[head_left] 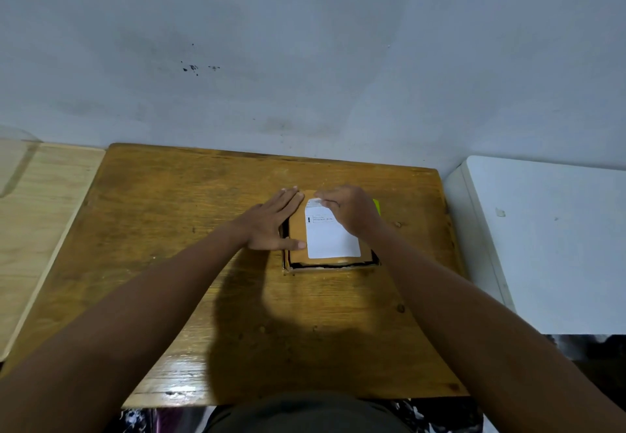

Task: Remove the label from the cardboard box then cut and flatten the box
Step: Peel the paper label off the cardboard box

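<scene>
A small brown cardboard box [298,229] lies flat on the wooden table [176,229], with a white label [330,241] stuck on its top face. My left hand [271,222] lies flat with fingers spread on the box's left side, thumb touching the label's lower left corner. My right hand [349,210] is curled over the label's far end, its fingertips pinching the far edge of the label, which looks slightly lifted. A yellow-green object [376,206] peeks out behind my right hand; most of it is hidden.
A pale wooden board [44,222] adjoins the table on the left, with a clear plastic item [13,158] at its far end. A white surface [548,239] stands to the right. A grey wall rises right behind the table.
</scene>
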